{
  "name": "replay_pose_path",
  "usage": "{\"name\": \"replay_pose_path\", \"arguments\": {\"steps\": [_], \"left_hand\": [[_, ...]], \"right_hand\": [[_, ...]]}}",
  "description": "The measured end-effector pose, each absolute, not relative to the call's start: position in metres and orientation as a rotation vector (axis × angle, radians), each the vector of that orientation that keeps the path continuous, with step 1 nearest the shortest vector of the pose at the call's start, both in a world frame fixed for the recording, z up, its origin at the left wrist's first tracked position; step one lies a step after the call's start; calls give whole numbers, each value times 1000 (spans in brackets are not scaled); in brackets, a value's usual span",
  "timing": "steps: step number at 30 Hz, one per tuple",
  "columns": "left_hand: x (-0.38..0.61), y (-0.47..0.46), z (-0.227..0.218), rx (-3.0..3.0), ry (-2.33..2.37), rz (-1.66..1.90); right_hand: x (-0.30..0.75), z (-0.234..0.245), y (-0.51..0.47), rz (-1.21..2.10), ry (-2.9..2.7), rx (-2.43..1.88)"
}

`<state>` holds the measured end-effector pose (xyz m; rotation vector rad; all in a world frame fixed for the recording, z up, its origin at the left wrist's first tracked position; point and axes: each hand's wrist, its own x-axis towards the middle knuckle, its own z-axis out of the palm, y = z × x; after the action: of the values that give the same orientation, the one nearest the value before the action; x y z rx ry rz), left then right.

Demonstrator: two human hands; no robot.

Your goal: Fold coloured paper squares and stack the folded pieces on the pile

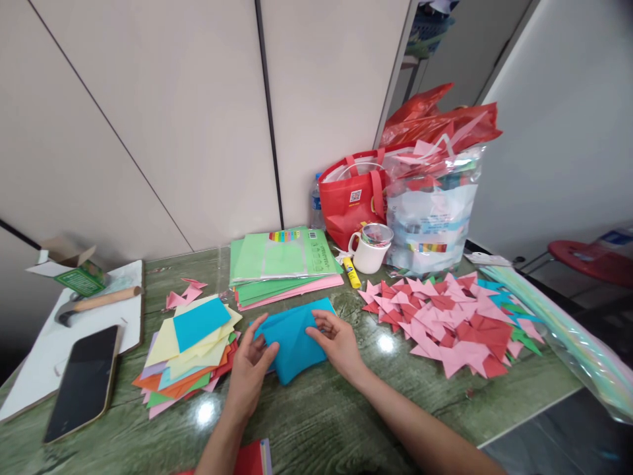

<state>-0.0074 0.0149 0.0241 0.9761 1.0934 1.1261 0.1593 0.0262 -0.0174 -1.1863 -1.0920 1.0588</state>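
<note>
A sheet of blue paper (295, 343) is bent in front of me, just above the green table. My left hand (248, 369) has its thumb and fingers at the paper's left edge, curled around it. At the upper right edge, my right hand (337, 340) pinches the same sheet between thumb and fingers. Left of my hands lies a pile of cut coloured paper (198, 353), topped by a blue piece (202, 323). To the right spreads a heap of pink and red folded paper shapes (455, 323).
Packs of coloured paper (281, 257) lie at the back beside a yellow glue stick (351, 273) and a white mug (370, 254). Bags (430, 218) stand behind. A hammer (99, 303), phone (84, 379) and small box (79, 270) are left. Red paper (250, 458) sits near me.
</note>
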Motion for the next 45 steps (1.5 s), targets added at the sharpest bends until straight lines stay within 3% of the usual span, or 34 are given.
{"name": "replay_pose_path", "arguments": {"steps": [45], "left_hand": [[-11,16,15,1183,1262,1192]], "right_hand": [[161,-11,27,1165,-1046,-1153]]}}
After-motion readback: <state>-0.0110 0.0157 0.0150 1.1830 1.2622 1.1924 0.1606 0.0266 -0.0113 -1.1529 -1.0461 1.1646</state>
